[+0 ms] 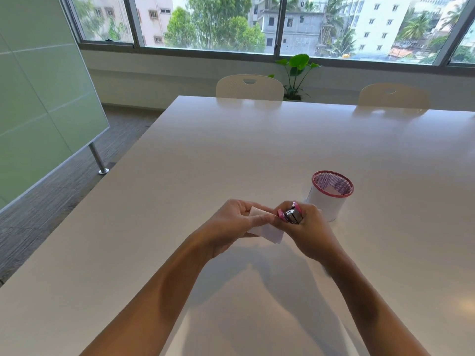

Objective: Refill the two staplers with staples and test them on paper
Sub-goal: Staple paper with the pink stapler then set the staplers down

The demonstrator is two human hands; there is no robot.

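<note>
Pinching the limp, light paper [267, 231] in closed left hand [231, 223] fingers above the table [257, 140], the right hand [307, 227] wraps the small, rigid pink stapler [291, 214], best squeezed near its nose.

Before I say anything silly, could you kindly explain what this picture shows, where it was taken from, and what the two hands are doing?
There is no machine here. The one picture comes from a wide-angle camera worn on a person's head, looking forward and down, so the two bare arms reaching in from the bottom are that person's own. The left hand holds a small piece of white paper above the table. The right hand grips a small pink and metal stapler, its nose at the paper's edge, as if to test it. On the white table stands a pink mesh cup lined with white. A second stapler is not in view. Beyond are two chairs, a plant and windows.
</note>
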